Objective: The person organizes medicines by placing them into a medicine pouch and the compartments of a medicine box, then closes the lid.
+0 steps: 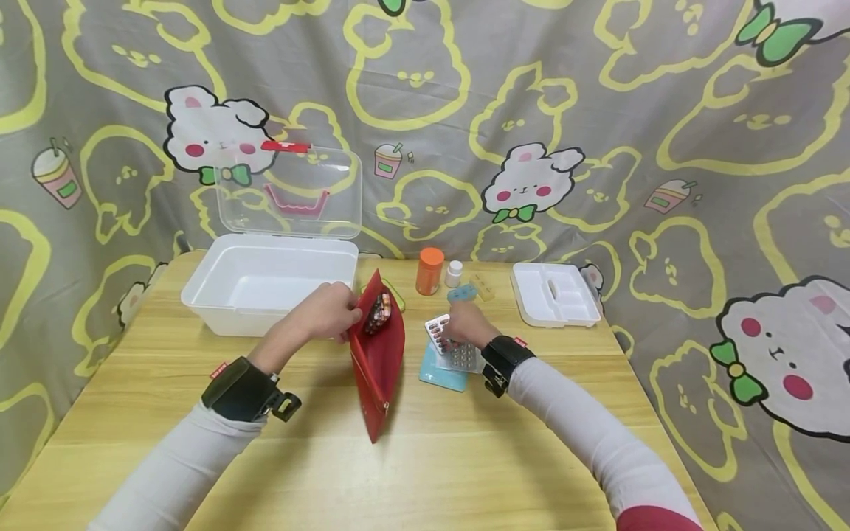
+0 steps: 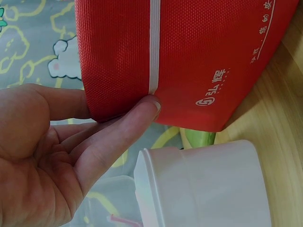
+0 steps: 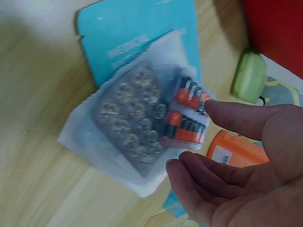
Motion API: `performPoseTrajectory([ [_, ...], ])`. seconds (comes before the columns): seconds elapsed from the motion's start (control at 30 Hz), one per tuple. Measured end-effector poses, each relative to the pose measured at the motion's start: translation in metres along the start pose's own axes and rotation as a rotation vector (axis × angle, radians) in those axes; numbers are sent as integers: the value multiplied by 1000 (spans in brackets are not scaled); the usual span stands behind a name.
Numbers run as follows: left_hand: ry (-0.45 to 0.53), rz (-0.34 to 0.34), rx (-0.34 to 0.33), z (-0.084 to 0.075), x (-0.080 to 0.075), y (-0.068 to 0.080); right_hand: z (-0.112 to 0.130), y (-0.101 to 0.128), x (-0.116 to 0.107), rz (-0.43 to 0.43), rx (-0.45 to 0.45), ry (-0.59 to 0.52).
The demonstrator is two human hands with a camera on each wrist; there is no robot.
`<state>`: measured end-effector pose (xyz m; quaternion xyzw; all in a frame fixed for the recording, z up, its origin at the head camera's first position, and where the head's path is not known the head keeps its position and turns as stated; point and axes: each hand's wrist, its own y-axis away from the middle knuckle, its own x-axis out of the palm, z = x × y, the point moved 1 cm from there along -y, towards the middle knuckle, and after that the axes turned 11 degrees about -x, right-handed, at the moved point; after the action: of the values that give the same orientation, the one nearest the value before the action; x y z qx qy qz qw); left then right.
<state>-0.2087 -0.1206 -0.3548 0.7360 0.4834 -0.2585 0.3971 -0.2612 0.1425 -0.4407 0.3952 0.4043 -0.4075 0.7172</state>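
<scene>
A red fabric pouch stands upright on the wooden table, its mouth open, with a blister pack poking out of the top. My left hand pinches the pouch's upper edge; the left wrist view shows the thumb pressed on the red fabric. To the right, my right hand pinches a blister of red-and-black capsules between thumb and fingers. That blister lies on a silver blister pack, which rests on a teal card.
A white storage box with its clear lid raised stands behind the pouch. An orange bottle, a small white bottle, pill organisers and a white divided tray sit at the back right. Patterned cloth surrounds the table.
</scene>
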Motion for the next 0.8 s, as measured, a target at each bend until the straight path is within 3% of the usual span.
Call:
performPoseTrajectory([
  [0.27, 1, 0, 4, 2, 0, -1, -4, 0, 11, 49, -21, 178],
  [0.53, 0, -1, -3, 2, 0, -1, -1, 3, 11, 11, 90, -21],
  [0.8, 3, -6, 3, 2, 0, -1, 4, 4, 10, 2, 109, -52],
])
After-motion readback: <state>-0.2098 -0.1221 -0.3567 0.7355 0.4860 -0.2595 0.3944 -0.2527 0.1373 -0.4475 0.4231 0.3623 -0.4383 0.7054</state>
